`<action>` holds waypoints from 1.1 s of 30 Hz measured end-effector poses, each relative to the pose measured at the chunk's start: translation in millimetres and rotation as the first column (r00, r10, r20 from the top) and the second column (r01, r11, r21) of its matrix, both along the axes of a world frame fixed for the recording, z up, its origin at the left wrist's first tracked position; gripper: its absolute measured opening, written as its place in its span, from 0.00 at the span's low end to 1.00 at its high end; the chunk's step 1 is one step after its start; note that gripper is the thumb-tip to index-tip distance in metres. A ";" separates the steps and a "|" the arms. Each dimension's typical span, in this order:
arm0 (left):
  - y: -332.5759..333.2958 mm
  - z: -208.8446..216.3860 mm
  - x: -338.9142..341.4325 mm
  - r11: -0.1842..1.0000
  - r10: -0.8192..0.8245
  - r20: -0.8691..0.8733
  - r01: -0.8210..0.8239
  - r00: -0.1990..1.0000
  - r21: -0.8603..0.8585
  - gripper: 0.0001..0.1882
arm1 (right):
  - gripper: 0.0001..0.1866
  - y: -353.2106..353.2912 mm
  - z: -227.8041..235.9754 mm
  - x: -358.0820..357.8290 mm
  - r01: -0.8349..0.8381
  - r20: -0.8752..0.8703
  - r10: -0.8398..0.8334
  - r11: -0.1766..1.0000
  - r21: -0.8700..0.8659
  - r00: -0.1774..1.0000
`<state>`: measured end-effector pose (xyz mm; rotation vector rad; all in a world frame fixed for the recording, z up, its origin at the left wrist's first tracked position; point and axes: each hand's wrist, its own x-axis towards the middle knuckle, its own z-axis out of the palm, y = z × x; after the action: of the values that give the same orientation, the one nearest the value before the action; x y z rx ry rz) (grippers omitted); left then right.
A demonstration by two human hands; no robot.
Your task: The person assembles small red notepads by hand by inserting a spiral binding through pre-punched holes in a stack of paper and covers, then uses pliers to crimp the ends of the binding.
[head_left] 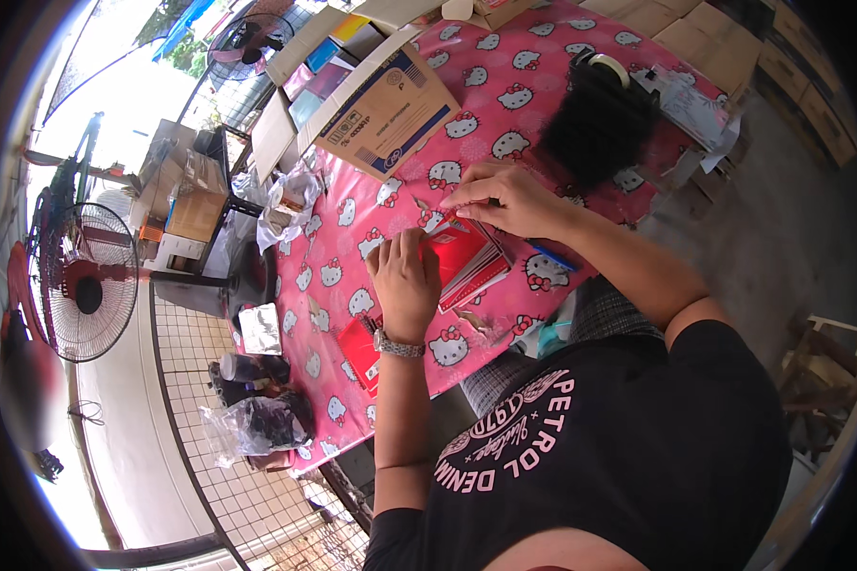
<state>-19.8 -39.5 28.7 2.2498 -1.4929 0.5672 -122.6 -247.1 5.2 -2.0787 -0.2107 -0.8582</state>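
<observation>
A stack of red-covered notebooks lies on the pink table in front of me, its white page edges showing on the right side. My left hand, with a metal watch on the wrist, is at the stack's left edge, fingers curled and closed. Over the far edge of the stack, my right hand is closed in a pinch. Whatever either hand's fingertips hold is too small or hidden to make out. Beside my left wrist lies another red notebook, partly covered by the arm. A blue pen rests right of the stack.
An open cardboard box with colourful contents stands at the far side of the patterned tablecloth. Far right are a black tape dispenser and papers. Plastic bags sit at the left edge; a standing fan is beyond.
</observation>
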 end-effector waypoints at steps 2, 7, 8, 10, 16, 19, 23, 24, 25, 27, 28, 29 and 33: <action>-3.7 -2.1 -0.5 1.000 0.009 0.014 -0.009 1.000 -0.017 0.08 | 0.14 -1.0 -1.0 0.8 0.059 0.106 -0.051 0.995 -0.077 0.993; -4.6 -4.3 8.3 0.999 0.027 0.017 -0.028 0.999 0.016 0.10 | 0.13 4.8 6.4 -5.6 -0.028 -0.021 0.029 0.999 0.015 0.999; -3.4 -3.9 9.8 1.000 0.022 0.016 -0.022 1.000 0.020 0.10 | 0.13 6.5 7.5 -6.4 -0.050 -0.070 0.054 0.997 0.057 0.996; -5.1 -2.1 11.0 1.000 0.002 0.017 -0.002 1.000 0.025 0.10 | 0.13 -2.5 5.4 -3.2 -0.121 -0.096 0.120 0.993 -0.011 0.988; -10.4 -5.3 12.2 0.998 -0.055 -0.001 0.055 0.998 -0.017 0.09 | 0.19 -3.3 37.4 -5.5 -0.152 -0.486 0.299 0.935 0.319 0.821; -24.2 -4.5 -2.3 0.993 -0.104 -0.052 0.102 0.993 -0.056 0.10 | 0.16 -4.3 27.8 -2.6 -0.098 -0.158 0.093 0.995 -0.024 0.983; -19.3 -4.1 -3.8 0.993 -0.107 -0.007 0.107 0.994 0.053 0.12 | 0.15 9.4 40.3 -9.6 -0.109 -0.385 0.108 0.994 0.019 0.917; -17.8 -1.0 -2.1 0.990 -0.123 -0.028 0.124 0.992 0.063 0.12 | 0.15 12.5 47.4 -10.6 -0.095 -0.469 0.110 0.994 0.054 0.876; -16.7 2.2 -2.1 0.987 -0.138 -0.051 0.141 0.989 0.072 0.11 | 0.15 13.9 43.2 -11.4 -0.120 -0.365 0.096 0.992 -0.044 0.926; -14.8 4.6 -3.5 0.986 -0.157 -0.090 0.160 0.984 0.035 0.09 | 0.16 15.9 44.1 -11.4 -0.165 -0.270 0.155 0.986 -0.016 0.950; -14.0 2.9 -4.4 0.987 -0.162 -0.107 0.162 0.981 -0.011 0.08 | 0.16 15.2 51.4 -9.5 -0.198 -0.224 0.192 0.980 -0.003 0.956; -12.2 1.1 -3.9 0.985 -0.167 -0.124 0.162 0.978 -0.056 0.06 | 0.16 9.1 60.6 -9.0 -0.191 -0.561 0.314 0.944 0.268 0.766; -15.6 6.5 2.9 0.974 -0.220 -0.179 0.224 0.959 0.006 0.06 | 0.17 -55.5 -62.0 58.4 -0.104 -0.526 0.096 0.994 0.015 0.845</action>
<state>-16.9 -55.1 35.3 2.0530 -1.6390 0.2728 -64.2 -302.5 -56.7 -2.2091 -0.0243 -0.1968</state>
